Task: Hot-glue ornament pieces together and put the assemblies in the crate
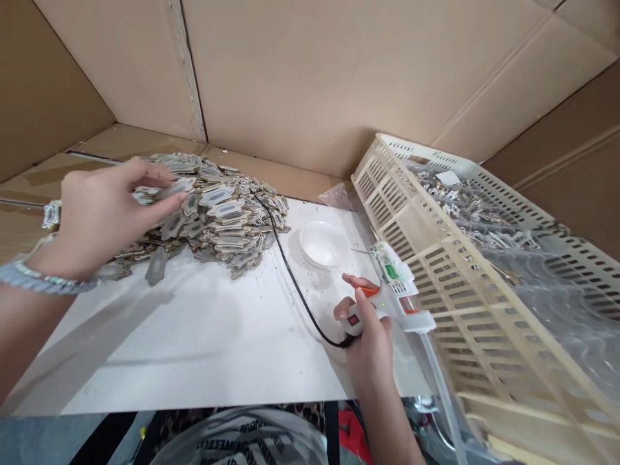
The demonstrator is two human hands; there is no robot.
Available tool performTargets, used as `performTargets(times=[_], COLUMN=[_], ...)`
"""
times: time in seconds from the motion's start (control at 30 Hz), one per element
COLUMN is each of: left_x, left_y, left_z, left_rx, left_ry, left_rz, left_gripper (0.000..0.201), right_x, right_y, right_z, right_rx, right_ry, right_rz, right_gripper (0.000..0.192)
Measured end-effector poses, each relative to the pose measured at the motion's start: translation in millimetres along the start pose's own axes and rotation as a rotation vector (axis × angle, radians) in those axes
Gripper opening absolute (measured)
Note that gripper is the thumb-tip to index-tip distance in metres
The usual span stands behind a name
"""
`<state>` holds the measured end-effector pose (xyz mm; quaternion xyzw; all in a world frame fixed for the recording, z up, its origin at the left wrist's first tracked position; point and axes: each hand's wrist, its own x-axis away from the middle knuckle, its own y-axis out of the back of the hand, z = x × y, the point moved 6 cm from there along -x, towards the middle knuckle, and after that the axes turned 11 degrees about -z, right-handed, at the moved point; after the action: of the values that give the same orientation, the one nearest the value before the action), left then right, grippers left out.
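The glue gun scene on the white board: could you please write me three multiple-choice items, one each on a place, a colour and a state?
1. Where is the small white bowl?
A. On the white board
B. Inside the crate
C. On the pile

2. What colour is the glue gun's trigger?
A. Blue
B. Orange
C. Black

3. What is the left hand doing?
A. Resting empty on the board
B. Lifting the bowl
C. Touching the pile of flat pieces

Answers: 1 A, it sits beside the black cord; 2 B, orange under the right hand's finger; 3 C, fingers on the pieces.
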<state>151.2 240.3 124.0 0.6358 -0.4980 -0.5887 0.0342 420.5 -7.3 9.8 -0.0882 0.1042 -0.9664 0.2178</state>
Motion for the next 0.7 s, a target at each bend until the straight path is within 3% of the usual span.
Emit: performTargets(times=[0.27, 0.47, 0.7], left_x=[-40.3, -50.8, -41.3], left_y=[-35.7, -56.0, -34.3], left_z=[-5.1, -9.0, -9.1], left_rx=[-0.004, 0.053, 0.243], left_ry=[-0.009, 0.006, 0.123], left_rz=[0.168, 0.274, 0.065], left_gripper=[0.060, 0.051, 0.057], right_x=[3.1, -0.6, 0.0], right_y=[7.2, 12.4, 19.2], right_z=[-25.0, -28.2, -32.7], right_rx=[-0.246, -0.362, -0.386], right_ry=[-0.403, -0.499, -0.571], right_rz=[-0.162, -0.194, -0.162], right_gripper=[0.040, 0.033, 0.028])
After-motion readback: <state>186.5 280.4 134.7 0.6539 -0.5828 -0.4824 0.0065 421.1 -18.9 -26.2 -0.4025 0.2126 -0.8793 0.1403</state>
